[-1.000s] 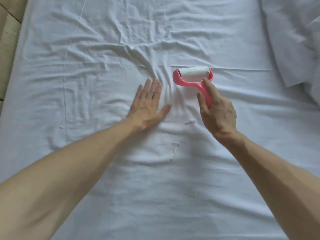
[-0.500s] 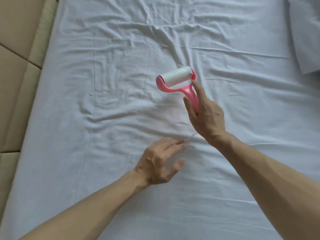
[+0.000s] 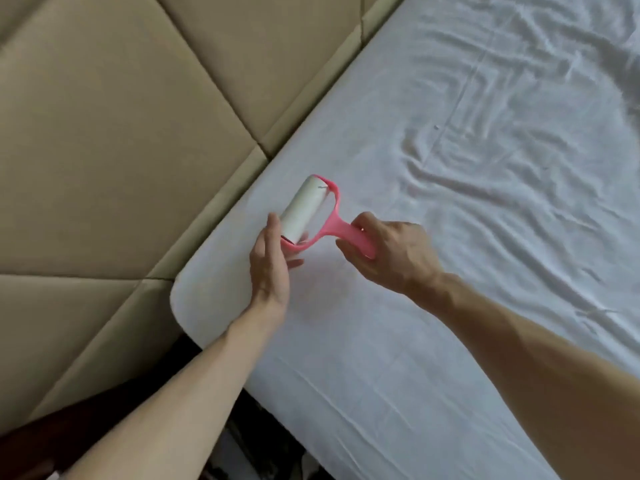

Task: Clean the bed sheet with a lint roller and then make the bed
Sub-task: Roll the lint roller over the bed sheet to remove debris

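While right hand [image 3: 391, 254] grips one lint roller [image 3: 304, 209], left hand [image 3: 270, 271] touches it.

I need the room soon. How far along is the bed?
Nothing looks finished. In hand: the right hand grips the lint roller, the left hand touches its roll. Left: the sheet is creased with a speck on it, and no cover is laid.

Soft, even light falls on the bed sheet [image 3: 485, 174], brightest toward its far right. Its creases cast faint shadows. The whole picture is slightly soft.
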`<state>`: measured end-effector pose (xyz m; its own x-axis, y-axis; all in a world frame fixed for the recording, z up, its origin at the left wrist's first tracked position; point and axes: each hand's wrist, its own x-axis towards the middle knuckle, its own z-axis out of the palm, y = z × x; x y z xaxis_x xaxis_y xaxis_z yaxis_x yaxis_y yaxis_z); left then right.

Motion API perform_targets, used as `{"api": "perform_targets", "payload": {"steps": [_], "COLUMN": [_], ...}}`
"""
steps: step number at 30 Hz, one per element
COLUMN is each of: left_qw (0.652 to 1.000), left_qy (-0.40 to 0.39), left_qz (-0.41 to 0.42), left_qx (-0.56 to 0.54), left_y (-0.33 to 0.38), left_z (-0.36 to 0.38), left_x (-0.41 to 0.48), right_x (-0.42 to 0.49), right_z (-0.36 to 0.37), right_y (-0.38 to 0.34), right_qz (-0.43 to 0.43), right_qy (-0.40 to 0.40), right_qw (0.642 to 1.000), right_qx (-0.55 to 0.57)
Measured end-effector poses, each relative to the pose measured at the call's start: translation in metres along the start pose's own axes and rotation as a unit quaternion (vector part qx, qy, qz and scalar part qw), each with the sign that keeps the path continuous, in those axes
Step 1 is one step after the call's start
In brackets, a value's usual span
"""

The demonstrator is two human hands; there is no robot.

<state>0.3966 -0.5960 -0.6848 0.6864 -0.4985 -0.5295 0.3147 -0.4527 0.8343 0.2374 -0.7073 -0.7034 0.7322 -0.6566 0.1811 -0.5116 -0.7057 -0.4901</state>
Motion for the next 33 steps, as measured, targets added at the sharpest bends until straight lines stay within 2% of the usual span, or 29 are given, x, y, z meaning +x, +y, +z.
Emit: {"api": "perform_targets", "payload": {"steps": [3, 7, 13, 16, 24, 29, 31, 33], "left_qw": [0.999, 0.995, 0.989, 0.983, 0.948, 0.886, 0.872, 0.866], "left_qy": [0.023, 0.089, 0.132, 0.166, 0.273, 0.363, 0.369, 0.384], "left_qz": [-0.013, -0.035, -0.065, -0.081, -0.151, -0.227, -0.239, -0.226], "left_qx": [0.021, 0.029, 0.029, 0.015, -0.058, -0.180, -0.215, -0.228], "left_y": [-0.010, -0.040, -0.126, -0.167, -0.254, -0.304, -0.312, -0.317], "left_z": [-0.081, -0.169, -0.244, -0.274, -0.359, -0.410, -0.423, -0.429], "left_x": [-0.011, -0.055, -0.189, -0.245, -0.356, -0.376, -0.372, -0.362], "right_x": [0.012, 0.008, -0.065, -0.113, -0.239, -0.295, -0.309, -0.320], "right_z": [0.033, 0.075, 0.117, 0.125, 0.143, 0.157, 0.162, 0.170], "right_y": [-0.052, -0.122, -0.205, -0.248, -0.356, -0.397, -0.406, -0.418], "right_qz": [-0.123, -0.260, -0.408, -0.450, -0.428, -0.351, -0.312, -0.253], "right_qy": [-0.050, -0.095, -0.177, -0.199, -0.300, -0.380, -0.397, -0.389], "right_qw": [0.991, 0.959, 0.894, 0.868, 0.851, 0.854, 0.861, 0.884], "right_qx": [0.023, 0.058, 0.055, 0.057, 0.053, 0.059, 0.057, 0.057]}}
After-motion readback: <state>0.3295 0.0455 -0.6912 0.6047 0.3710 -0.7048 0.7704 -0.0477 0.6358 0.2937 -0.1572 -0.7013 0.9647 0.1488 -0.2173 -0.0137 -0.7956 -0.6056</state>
